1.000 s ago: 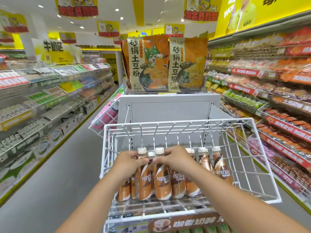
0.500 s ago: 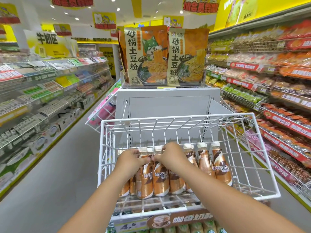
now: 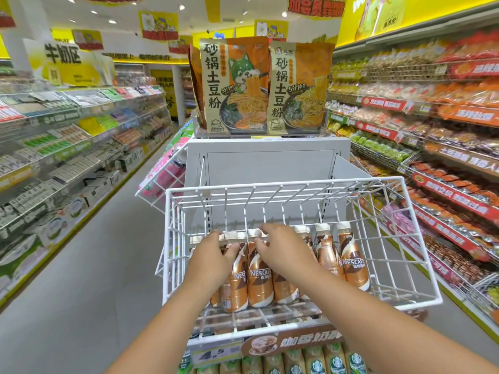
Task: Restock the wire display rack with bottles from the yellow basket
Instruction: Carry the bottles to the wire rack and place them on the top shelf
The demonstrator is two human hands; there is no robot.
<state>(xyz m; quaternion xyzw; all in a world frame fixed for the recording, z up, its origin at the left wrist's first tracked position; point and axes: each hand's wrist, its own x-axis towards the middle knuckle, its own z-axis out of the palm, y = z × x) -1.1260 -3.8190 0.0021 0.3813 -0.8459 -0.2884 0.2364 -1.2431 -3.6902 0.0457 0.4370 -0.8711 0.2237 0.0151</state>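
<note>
Several brown Nescafé bottles (image 3: 259, 276) stand upright in a row inside the white wire rack (image 3: 415, 265), filling its left and middle. We have both hands on them: our left hand (image 3: 213, 260) lies over the leftmost bottles, fingers (image 3: 229, 251) loosely curved against their necks, and our right hand (image 3: 283, 252) covers the middle ones, fingers spread over the white caps. We cannot tell whether either hand truly grips. Two noodle packets (image 3: 264, 87) stand on the grey display stand (image 3: 267, 163) behind the rack.
</note>
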